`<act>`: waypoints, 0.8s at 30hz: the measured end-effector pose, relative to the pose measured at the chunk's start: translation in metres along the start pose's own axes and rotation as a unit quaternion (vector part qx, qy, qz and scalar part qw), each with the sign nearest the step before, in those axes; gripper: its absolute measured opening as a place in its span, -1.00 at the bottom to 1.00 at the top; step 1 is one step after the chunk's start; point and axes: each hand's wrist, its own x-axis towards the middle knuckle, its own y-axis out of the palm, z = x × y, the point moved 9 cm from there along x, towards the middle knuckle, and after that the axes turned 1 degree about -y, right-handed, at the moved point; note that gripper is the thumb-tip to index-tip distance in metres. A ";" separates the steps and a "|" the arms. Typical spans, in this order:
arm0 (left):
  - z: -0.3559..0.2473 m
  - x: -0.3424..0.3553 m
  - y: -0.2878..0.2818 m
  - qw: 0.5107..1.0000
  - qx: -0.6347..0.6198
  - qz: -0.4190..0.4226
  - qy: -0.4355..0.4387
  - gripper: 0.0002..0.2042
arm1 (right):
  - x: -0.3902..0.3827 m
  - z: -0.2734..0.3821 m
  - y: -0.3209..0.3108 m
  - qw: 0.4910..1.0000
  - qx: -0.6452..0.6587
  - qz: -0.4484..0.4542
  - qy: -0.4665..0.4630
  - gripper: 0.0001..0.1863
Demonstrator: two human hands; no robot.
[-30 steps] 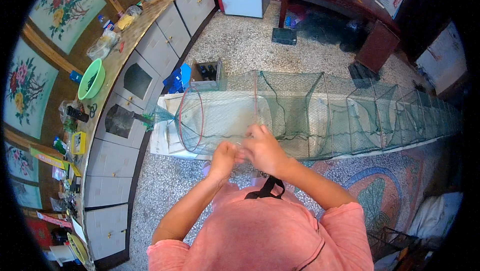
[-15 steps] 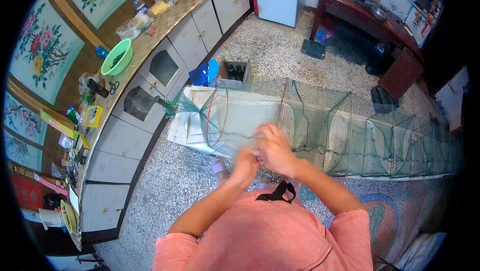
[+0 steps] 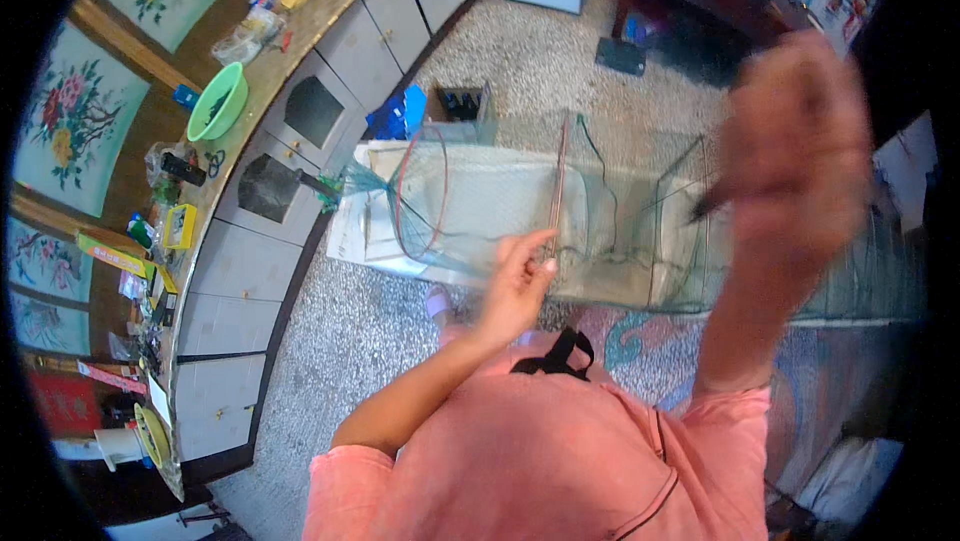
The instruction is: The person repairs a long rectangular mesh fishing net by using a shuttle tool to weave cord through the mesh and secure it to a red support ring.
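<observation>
A long green mesh fish trap (image 3: pixel 560 211) lies stretched across the speckled floor, its fine netting held open by thin rectangular wire frames and one reddish hoop near its left end, where the net gathers into a tied green tail beside the cabinets

Shirt (image 3: pixel 560 461): pink, short sleeves
Strap (image 3: pixel 556 351): black, at the shirt's neckline (looped)
Forearms: bare, no jewellery visible

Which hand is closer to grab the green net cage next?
Probably the left hand. It is low, right by the green net cage, fingers near its upright rod. The right hand is raised high toward the camera, blurred, apparently gripping a thin dark thing.
</observation>
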 end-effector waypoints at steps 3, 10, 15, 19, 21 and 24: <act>-0.006 0.005 0.020 0.994 0.030 0.101 0.015 -0.84 | -0.012 0.040 -0.042 0.996 -0.069 -0.021 -0.049 -0.77; 0.034 0.045 -0.023 0.959 -0.196 0.074 -0.193 -0.85 | -0.052 -0.083 -0.017 0.895 -0.440 0.028 0.061 -0.89; 0.026 0.091 -0.011 0.953 -0.190 0.119 -0.205 -0.87 | -0.087 -0.153 -0.026 0.782 -0.591 0.117 0.158 -0.88; 0.041 0.099 0.000 0.966 -0.118 0.134 -0.185 -0.88 | -0.112 -0.182 -0.041 0.761 -0.615 0.062 0.197 -0.90; 0.050 0.099 0.000 0.972 -0.089 0.132 -0.176 -0.88 | -0.117 -0.191 -0.047 0.775 -0.593 0.045 0.212 -0.91; 0.059 0.091 0.002 0.965 -0.107 0.128 -0.201 -0.89 | -0.132 -0.203 -0.053 0.814 -0.524 -0.002 0.252 -0.89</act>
